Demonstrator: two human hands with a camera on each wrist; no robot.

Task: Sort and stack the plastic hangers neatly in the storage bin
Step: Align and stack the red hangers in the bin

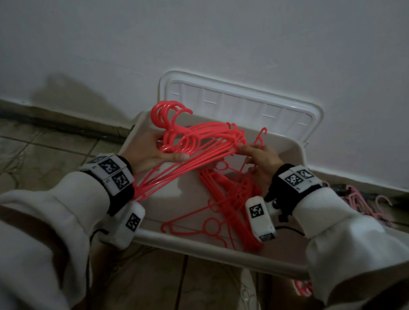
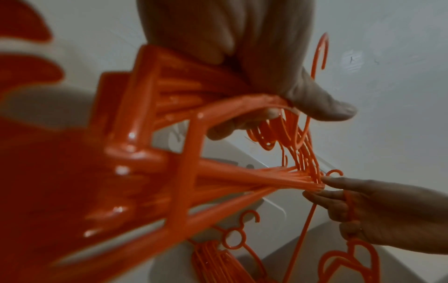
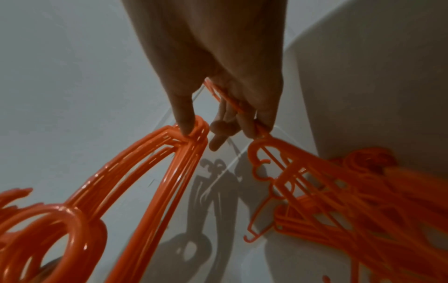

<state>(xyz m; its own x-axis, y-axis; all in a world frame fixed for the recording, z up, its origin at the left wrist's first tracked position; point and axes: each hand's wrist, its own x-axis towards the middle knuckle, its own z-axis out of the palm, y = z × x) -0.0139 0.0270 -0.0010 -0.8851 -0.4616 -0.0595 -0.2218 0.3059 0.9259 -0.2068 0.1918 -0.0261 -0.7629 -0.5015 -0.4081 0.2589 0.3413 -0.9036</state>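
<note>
Two cream sleeves (image 1: 46, 228) fill the lower corners of the head view, their outer parts cut off by the frame, each wrist wrapped in a black band carrying white marker blocks (image 1: 111, 172). Past them sits the white storage bin (image 1: 205, 248), its near rim running between the wrists and partly hidden behind the right sleeve. Inside, toward its right half, lies a pile of red hangers (image 1: 228, 201) — several stacked close together, one or two lying loose and flat in front. How many there are is hard to make out in the dim light.

Above the bin the left hand (image 1: 150, 151) grips a bundle of red hangers (image 1: 198, 145) near the necks, thumb on top and fingers curled under; the hooks fan out up and to the left, and the lower ends disappear behind the left wrist band. In the left wrist view most of the bundle is an out-of-focus red blur. The right hand (image 1: 262, 160) meets the bundle's far shoulder ends with thumb and forefinger, while its other fingers curl around a single thin hanger (image 1: 260, 138) whose small hook pokes up behind the knuckles — the right wrist view shows this plainly.

Behind the bin its lid (image 1: 238, 104) leans against the pale wall (image 1: 214, 28). Off to the right, on the tiled floor (image 1: 41, 151), some paler pink hangers (image 1: 361, 199) lie mostly hidden by the right sleeve.
</note>
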